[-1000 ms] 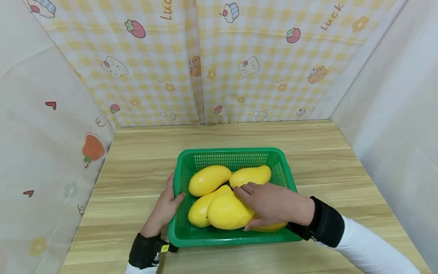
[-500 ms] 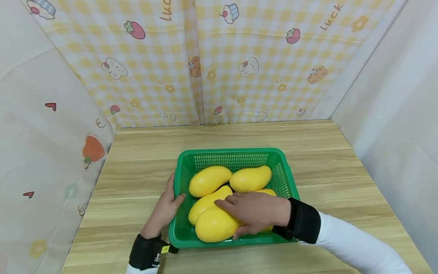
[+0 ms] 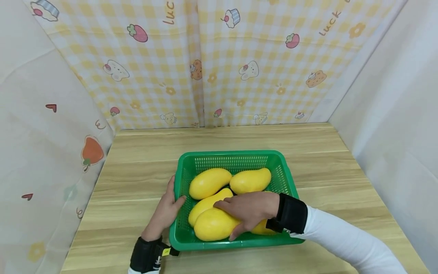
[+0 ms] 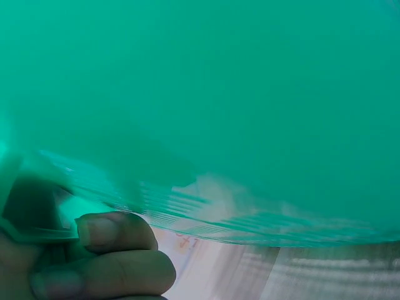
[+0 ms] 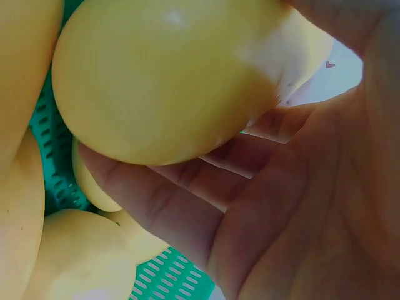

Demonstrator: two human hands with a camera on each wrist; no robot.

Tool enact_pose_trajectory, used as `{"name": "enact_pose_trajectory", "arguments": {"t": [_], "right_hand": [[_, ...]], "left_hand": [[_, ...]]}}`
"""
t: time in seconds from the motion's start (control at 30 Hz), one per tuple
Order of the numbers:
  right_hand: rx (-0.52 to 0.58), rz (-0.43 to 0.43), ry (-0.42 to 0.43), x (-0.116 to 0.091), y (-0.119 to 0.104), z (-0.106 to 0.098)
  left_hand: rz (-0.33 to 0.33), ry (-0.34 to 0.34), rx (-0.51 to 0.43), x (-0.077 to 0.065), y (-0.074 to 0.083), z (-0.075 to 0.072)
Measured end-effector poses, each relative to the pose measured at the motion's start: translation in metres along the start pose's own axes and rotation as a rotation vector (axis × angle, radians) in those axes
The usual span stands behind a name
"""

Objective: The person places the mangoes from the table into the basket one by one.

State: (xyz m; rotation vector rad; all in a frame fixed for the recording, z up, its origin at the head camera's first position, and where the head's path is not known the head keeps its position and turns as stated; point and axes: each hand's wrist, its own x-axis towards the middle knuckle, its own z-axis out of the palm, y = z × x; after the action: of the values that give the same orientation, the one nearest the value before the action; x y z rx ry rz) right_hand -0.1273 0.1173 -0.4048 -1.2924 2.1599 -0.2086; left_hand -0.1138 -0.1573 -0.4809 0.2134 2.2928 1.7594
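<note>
A green plastic basket [image 3: 232,153] with slotted walls holds several yellow mangoes. My left hand [image 3: 165,211] grips its left rim, thumb inside and fingers down the outer wall; the left wrist view shows curled fingers [image 4: 125,269] beside the green wall [image 4: 250,94]. Inside the basket, my right hand [image 3: 251,209] holds a mango [image 3: 213,225] at the front left. Seen from the right wrist, the thumb and fingers [image 5: 165,194] curve round this mango [image 5: 169,75]. My right hand and wrist partly cover other mangoes on the basket's right side.
Two mangoes, one at back left [image 3: 209,183] and one at back right [image 3: 251,180], lie along the far wall. Another mango [image 3: 205,207] lies just behind the held one. The basket stands on a wood-grain table [image 3: 143,152], with a checked curtain [image 3: 154,76] behind and pale side walls.
My right hand has carried the mango left and nearer to me, down into the front left of the basket. My left hand has stayed on the rim.
</note>
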Motion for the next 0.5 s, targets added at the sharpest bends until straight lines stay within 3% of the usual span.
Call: {"name": "enact_pose_trajectory", "arguments": {"t": [0.23,0.5], "right_hand": [[0.074,-0.002,-0.033,0.0063,0.0012,-0.0009],[0.090,-0.011,0.017,0.0020,-0.0003,-0.0065]], "left_hand": [[0.013,0.001,0.011,-0.0012,-0.0006,0.0005],[0.007,0.003,-0.012,-0.0014,0.0016,0.0001]]}}
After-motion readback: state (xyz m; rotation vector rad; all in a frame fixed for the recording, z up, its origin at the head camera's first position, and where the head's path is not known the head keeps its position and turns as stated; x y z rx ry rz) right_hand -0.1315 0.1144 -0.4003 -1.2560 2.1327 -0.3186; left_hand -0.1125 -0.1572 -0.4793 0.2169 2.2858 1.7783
